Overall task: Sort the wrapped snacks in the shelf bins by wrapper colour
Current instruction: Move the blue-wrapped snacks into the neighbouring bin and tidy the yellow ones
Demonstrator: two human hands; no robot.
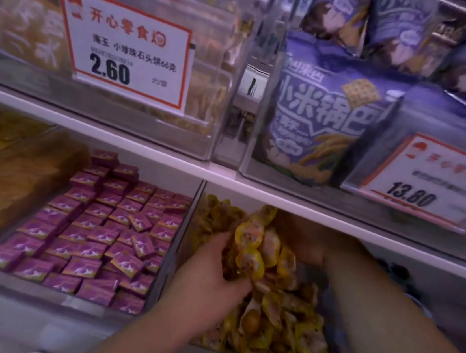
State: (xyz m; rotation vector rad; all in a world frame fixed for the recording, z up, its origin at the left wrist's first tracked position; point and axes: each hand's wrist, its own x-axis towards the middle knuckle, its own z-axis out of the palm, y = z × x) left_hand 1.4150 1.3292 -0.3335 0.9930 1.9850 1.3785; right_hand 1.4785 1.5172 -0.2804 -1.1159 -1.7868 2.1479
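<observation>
Inside lower right bin (189, 230), my left hand (213, 274) is clutching bunch of yellow snacks (251, 253), fingers curled round them. Right hand (306, 242) is reaching deeper, grip unclear. Advising firm hold, checking for stray colours before lifting.

Two hands (212, 280), two price tags (124, 46)

Bins (214, 132) were clear, smooth plastic w/ glossy fronts. Yellow snack wrappers (251, 255) – shiny crinkled film. Purple packets (89, 249) looked glossy too. Price cards (124, 46) – matt paper. Shelf edge (169, 154) smooth, white.
</observation>
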